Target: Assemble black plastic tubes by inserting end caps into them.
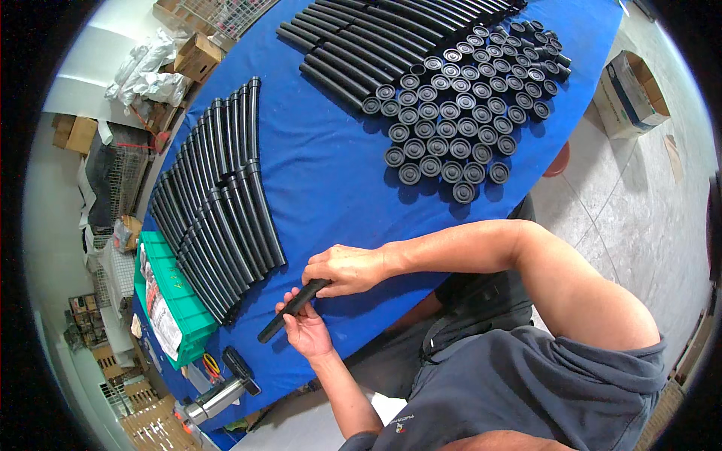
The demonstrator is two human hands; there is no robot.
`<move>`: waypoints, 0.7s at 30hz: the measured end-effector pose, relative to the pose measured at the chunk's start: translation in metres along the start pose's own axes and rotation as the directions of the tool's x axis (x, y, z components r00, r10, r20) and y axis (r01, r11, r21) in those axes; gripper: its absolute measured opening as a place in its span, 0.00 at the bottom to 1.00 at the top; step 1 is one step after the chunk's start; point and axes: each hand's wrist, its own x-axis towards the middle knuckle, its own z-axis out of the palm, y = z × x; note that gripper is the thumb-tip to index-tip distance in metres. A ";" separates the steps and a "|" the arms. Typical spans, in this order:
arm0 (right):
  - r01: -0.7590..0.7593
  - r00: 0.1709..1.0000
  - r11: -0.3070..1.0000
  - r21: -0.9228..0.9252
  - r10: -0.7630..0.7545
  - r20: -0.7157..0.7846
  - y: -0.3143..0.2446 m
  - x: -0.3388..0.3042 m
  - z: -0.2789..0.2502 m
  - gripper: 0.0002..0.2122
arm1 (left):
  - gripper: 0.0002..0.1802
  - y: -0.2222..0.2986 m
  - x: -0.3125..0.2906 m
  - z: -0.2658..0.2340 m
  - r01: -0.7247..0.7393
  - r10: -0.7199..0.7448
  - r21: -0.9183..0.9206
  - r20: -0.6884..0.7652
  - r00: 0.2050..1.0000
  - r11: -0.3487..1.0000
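Both grips closed on black tube [292, 310]: right hand [347, 270] at far-right end, left hand [304, 328] mid-length; long axis runs near-left.

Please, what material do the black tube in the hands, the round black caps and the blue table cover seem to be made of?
Black tube: probably plastic or rubber, matte, with only a dull sheen.
Round black caps: likely moulded plastic or rubber, slightly glossy rims with soft highlights.
Blue table cover: apparently fabric or felt, matte, without reflections.

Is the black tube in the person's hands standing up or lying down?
Lying down. The black tube is held low and slanted over the blue table, with the left hand and right hand gripping it.
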 end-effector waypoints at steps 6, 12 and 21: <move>0.086 0.996 0.986 -0.142 -0.083 0.027 -0.004 0.000 -0.003 0.15 | 0.17 0.000 -0.001 -0.002 0.006 -0.005 0.030 -0.041 0.999 1.000; -0.178 0.975 0.980 0.086 0.164 0.151 -0.003 0.004 -0.007 0.17 | 0.17 0.001 0.000 -0.002 0.004 -0.003 0.052 -0.013 1.000 0.999; -0.103 0.989 0.994 0.023 0.100 0.108 -0.003 0.004 -0.009 0.16 | 0.16 0.001 -0.001 -0.002 0.018 -0.018 0.025 0.018 1.000 1.000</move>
